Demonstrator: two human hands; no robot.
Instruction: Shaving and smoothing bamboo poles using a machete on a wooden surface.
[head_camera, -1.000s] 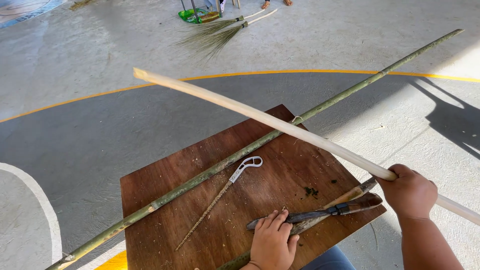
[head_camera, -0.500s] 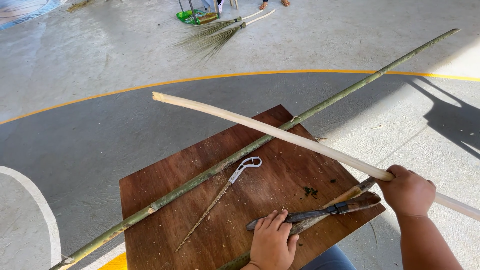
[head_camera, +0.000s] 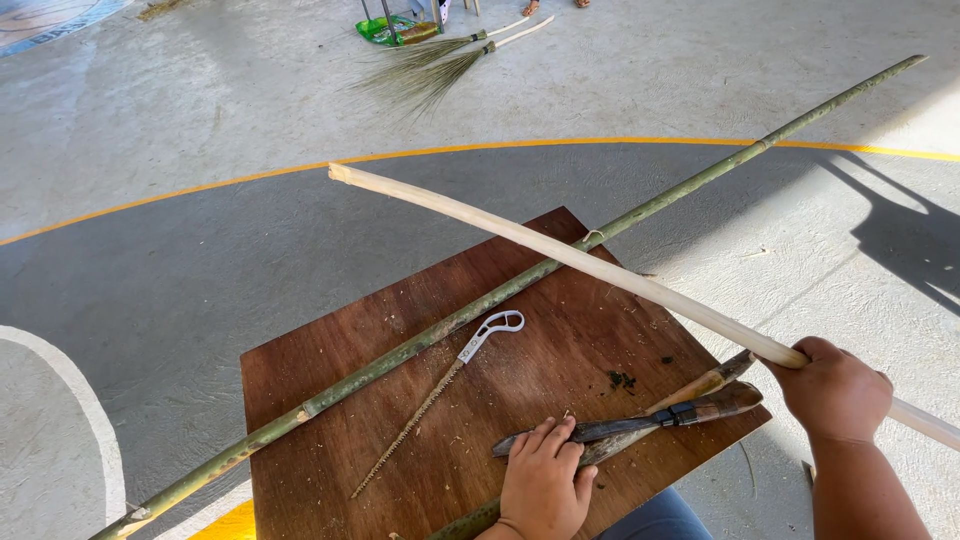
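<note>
Right hand, fingers wrapped tight around pale peeled pole, held above wooden desk. Pole's long axis slants from the desk's right edge up-left, free end beyond the far corner. Left hand, fingers flat, presses knife on desk. Green bamboo crosses desk diagonally.

Sunlit grey concrete floor with a curved yellow line, brooms lying beyond, and a brown wooden board.
</note>
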